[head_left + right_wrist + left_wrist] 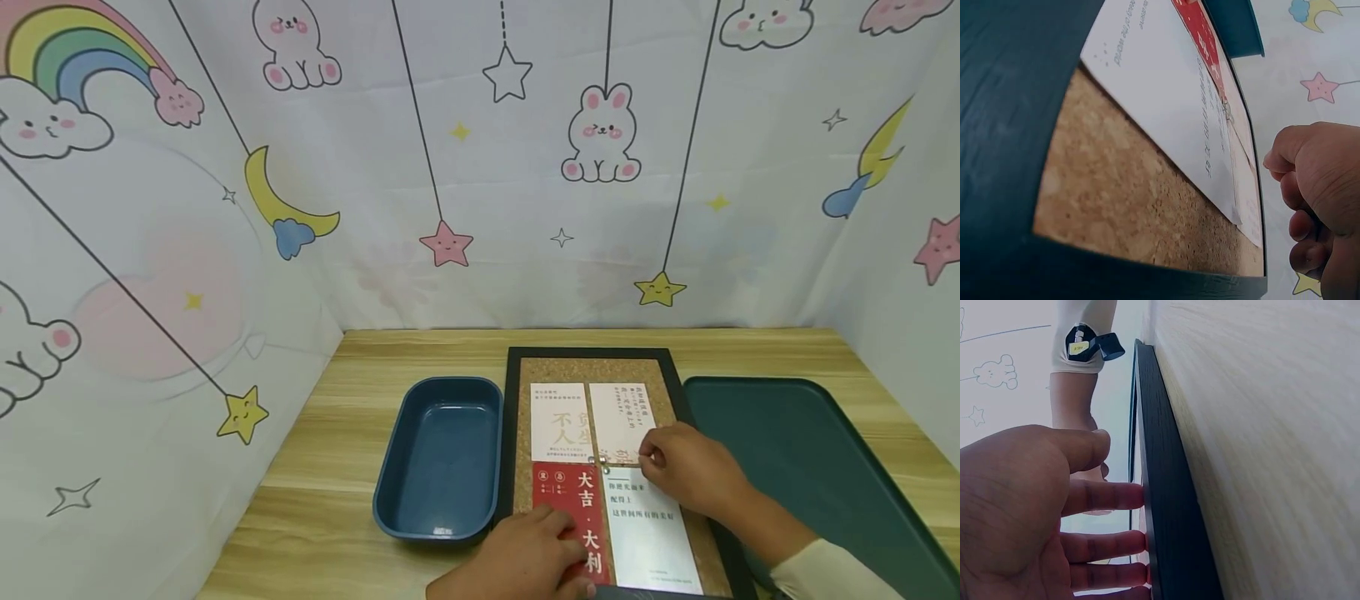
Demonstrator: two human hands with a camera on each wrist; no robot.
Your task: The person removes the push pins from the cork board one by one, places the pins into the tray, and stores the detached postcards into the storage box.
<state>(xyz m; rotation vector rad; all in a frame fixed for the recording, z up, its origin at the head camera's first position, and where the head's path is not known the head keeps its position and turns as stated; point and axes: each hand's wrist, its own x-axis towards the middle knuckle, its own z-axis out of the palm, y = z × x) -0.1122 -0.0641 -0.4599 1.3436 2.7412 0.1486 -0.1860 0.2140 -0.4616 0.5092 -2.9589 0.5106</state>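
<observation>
A black-framed cork board lies on the table with several cards on it. My left hand reaches over the lower part of the red card, its fingers fairly straight and fingertips down at it. In the left wrist view, these fingers extend past the frame's black edge. My right hand has curled fingers, thumb and index together by the inner corner of the white upper right card; I cannot tell whether something tiny is between them. Below it lies the white lower right card.
A blue tray stands left of the board, and a flat dark green tray lies to its right. An upper left card is on the cork. Small metallic pins show where the cards meet. A printed curtain hangs behind.
</observation>
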